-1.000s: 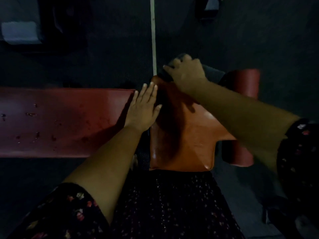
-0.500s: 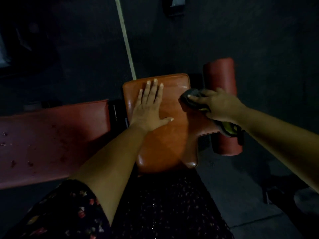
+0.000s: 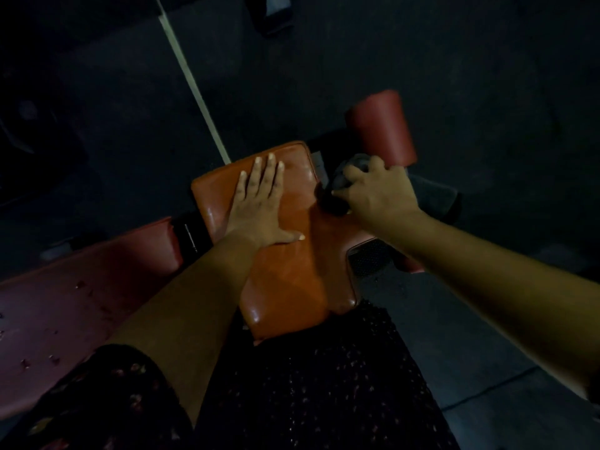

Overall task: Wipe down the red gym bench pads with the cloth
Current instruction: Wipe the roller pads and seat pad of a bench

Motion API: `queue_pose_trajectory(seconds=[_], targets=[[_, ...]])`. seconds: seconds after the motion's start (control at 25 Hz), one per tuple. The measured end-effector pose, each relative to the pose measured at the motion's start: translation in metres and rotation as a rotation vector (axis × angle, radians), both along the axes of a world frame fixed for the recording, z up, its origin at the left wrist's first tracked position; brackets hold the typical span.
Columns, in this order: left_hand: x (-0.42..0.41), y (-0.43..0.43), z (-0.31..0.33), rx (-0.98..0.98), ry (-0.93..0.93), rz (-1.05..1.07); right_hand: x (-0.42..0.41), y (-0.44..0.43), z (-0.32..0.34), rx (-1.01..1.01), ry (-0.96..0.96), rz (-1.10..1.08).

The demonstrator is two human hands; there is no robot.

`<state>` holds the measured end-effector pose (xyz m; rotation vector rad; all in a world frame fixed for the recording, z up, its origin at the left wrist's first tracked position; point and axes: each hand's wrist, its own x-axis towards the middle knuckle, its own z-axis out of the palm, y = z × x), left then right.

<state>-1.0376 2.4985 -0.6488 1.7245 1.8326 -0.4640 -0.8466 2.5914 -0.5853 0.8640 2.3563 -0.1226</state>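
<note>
While the left hand [image 3: 259, 206] lies flat on the orange-red seat pad [image 3: 285, 287], fingers straight and slightly spread, the right hand [image 3: 376, 193] curls round a bunched dark cloth [image 3: 331, 203] and holds it against the pad's far right edge, just beside the red roller pad [image 3: 380, 128]. The two hands are near each other but apart. A longer red back pad [image 3: 81, 303], speckled with dark marks, runs off to the left across a dark gap. A pale line [image 3: 191, 79] crosses the dark floor [image 3: 454, 76] beyond.
</note>
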Motion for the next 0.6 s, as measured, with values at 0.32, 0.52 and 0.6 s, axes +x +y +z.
queue_pose_trajectory(seconds=[0.32, 0.52, 0.6], targets=[[0.036, 0.006, -0.003, 0.138, -0.065, 0.101, 0.081, 0.015, -0.039, 0.000, 0.160, -0.702], [0.057, -0.002, -0.009, 0.147, -0.062, -0.055, 0.094, -0.012, -0.037, -0.439, 0.605, -1.143], [0.055, -0.008, -0.009, 0.154, -0.079, -0.139, 0.108, -0.024, -0.033, -0.419, 0.486, -1.030]])
